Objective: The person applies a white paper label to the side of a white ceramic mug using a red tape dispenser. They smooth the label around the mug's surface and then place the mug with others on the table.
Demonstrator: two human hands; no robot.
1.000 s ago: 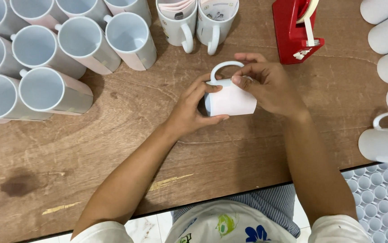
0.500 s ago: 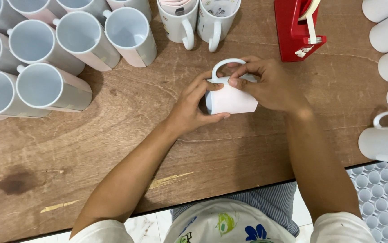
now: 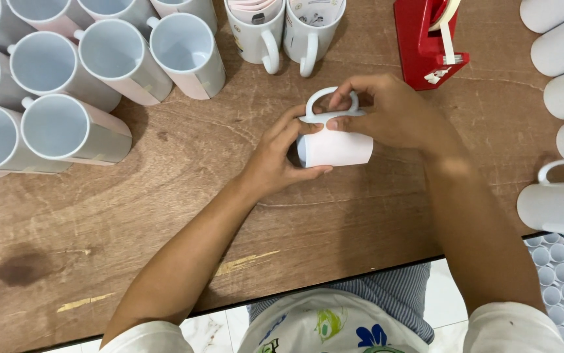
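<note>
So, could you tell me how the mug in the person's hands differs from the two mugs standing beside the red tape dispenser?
The held mug lies on its side on the table, gripped by the left hand and right hand; the two standing mugs are upright and untouched. The held mug's handle points away from the person; the standing mugs' handles point toward them. The standing mugs have paper sheets tucked inside; the held mug's inside is hidden. All are white with loop handles.
</note>
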